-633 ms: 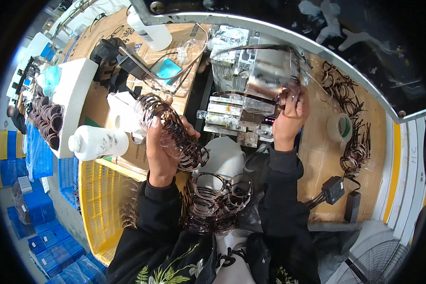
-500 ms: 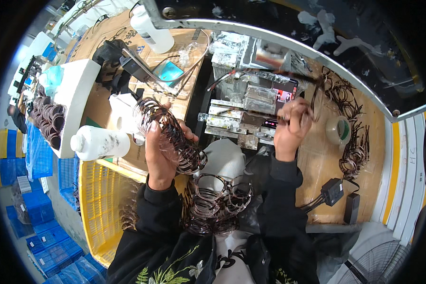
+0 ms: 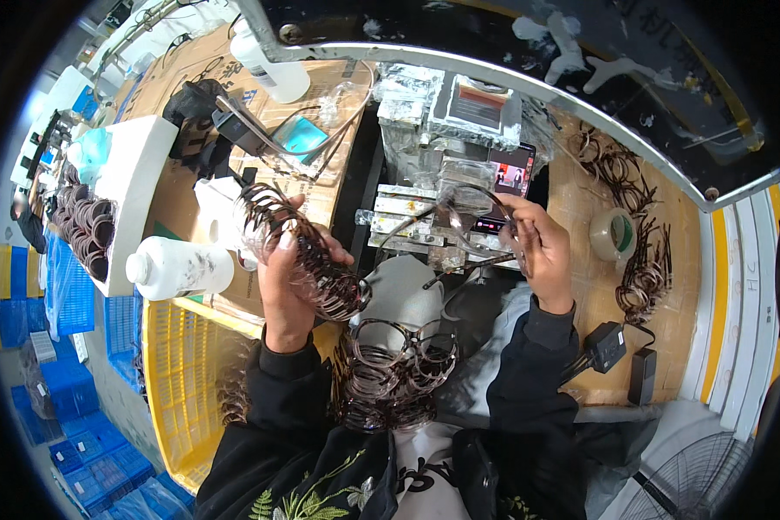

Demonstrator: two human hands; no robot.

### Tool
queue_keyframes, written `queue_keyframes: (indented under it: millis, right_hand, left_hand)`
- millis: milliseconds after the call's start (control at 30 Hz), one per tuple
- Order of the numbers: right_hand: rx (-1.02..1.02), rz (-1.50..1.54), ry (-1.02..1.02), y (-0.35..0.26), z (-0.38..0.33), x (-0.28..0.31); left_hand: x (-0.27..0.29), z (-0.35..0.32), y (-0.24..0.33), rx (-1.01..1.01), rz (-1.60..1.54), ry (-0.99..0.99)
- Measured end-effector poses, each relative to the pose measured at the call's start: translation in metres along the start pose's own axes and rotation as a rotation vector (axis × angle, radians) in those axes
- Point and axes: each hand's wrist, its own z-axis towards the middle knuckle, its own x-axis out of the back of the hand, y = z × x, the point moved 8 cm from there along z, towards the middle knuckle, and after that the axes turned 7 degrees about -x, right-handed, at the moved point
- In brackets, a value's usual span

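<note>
A thick stack of brown tortoiseshell eyeglass frames (image 3: 328, 276) is clasped in my left hand (image 3: 286, 290), thumb on the near side and fingers behind. Opposite it, my right hand (image 3: 542, 253) pinches one eyeglass frame (image 3: 452, 224) at its right end. Its temples reach leftward, over the front of a block-like metal fixture (image 3: 399, 212) covered in smears. Below and between my forearms, more eyeglass fronts (image 3: 394, 368) rest bunched together against my lap. Behind my right fingers, a phone (image 3: 513, 165) with a lit screen is partly covered.
Left are a white bottle (image 3: 182, 267), a yellow basket (image 3: 178, 373) and a white foam box (image 3: 143, 186) beside stacked frames. To the right, a tape roll (image 3: 613, 234), loose temples (image 3: 648, 277) and a black adapter (image 3: 605, 345) lie on cardboard. A dark panel (image 3: 529, 52) overhangs the far side.
My right hand has come nearer and turned, bringing the single eyeglass frame down and toward me from above the fixture. My left hand still holds the stack, nearly unmoved.
</note>
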Motion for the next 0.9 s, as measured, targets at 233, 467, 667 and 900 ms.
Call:
queue_keyframes:
  millis: [233,467,667,900]
  right_hand:
    - [-0.057,-0.446,-0.108,-0.014,0.009,-0.018]
    - [0.005,-0.456,-0.157,-0.013,0.024,-0.046]
    - [-0.068,-0.488,-0.120,-0.016,0.017,-0.024]
    - [-0.044,-0.329,-0.055,-0.037,0.011,-0.005]
  left_hand:
    - [0.021,-0.002,0.014,-0.036,0.032,0.068]
    - [0.030,-0.007,0.020,-0.037,0.061,0.146]
    - [0.027,-0.007,0.022,-0.029,0.023,0.120]
    - [0.030,-0.009,0.021,-0.026,0.002,0.145]
